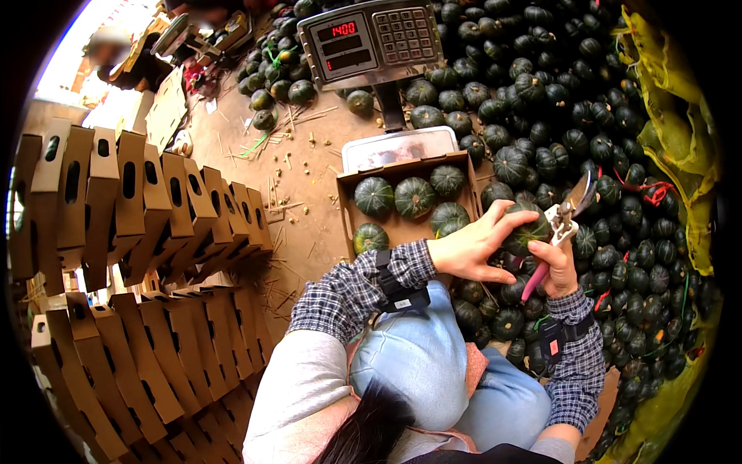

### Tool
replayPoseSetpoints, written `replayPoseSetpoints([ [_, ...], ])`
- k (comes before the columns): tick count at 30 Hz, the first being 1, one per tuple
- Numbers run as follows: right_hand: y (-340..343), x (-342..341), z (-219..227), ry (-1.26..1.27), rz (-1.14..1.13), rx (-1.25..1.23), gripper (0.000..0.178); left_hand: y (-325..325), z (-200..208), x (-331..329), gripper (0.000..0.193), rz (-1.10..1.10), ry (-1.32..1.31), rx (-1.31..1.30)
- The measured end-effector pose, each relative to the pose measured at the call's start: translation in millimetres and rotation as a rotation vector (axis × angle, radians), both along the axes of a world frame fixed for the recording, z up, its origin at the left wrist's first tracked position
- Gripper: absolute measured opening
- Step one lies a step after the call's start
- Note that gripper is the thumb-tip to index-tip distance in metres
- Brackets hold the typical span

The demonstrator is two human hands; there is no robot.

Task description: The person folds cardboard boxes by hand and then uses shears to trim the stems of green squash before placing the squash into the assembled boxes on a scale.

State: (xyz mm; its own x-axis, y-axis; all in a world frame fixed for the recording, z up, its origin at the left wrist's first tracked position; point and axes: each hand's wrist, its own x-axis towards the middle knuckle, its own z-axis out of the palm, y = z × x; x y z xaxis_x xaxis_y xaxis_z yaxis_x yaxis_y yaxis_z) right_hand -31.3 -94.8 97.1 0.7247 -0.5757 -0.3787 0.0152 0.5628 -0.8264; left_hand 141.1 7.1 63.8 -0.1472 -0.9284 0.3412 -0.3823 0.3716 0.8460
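Note:
A small dark-green pumpkin point(529, 234) is held up above the pile, right of the box. My left hand point(468, 246) grips it from the left, its fingers curved over the upper side and the thumb stretched out lower down. My right hand point(562, 271) is closed round pruning shears point(539, 280) with a pink handle. Their metal blades point up and to the right, close beside the pumpkin. Left of my hands, an open cardboard box point(345, 203) sits on the scale's platform point(402, 147) with several green pumpkins point(415, 197) in it.
The scale's display head point(371, 42) stands on a post behind the box. Pumpkins point(533, 89) are heaped along the right, bordered by yellow netting point(672, 131). Stacked cardboard boxes point(147, 201) fill the left side. Cut stems litter the floor point(297, 166). Another person point(127, 66) is at the far left.

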Motion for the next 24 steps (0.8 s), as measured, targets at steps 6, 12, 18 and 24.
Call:
replayPoseSetpoints([
  [6, -26, -72, -36, 0.267, -0.072, -0.079, 0.040, 2, 3, -12, 0.117, -0.024, -0.625, -0.044],
  [12, -30, -177, -133, 0.793, -0.199, -0.410, 0.023, 25, -85, -2, 0.053, -0.059, -1.040, 0.141],
  [18, -3, -214, -125, 0.925, -0.265, -0.345, 0.029, 39, -50, 39, 0.071, 0.018, -0.786, 0.429],
  [24, 7, -248, -131, 0.763, -0.273, -0.140, 0.025, 102, -87, 47, 0.053, 0.513, -0.539, 0.398],
])
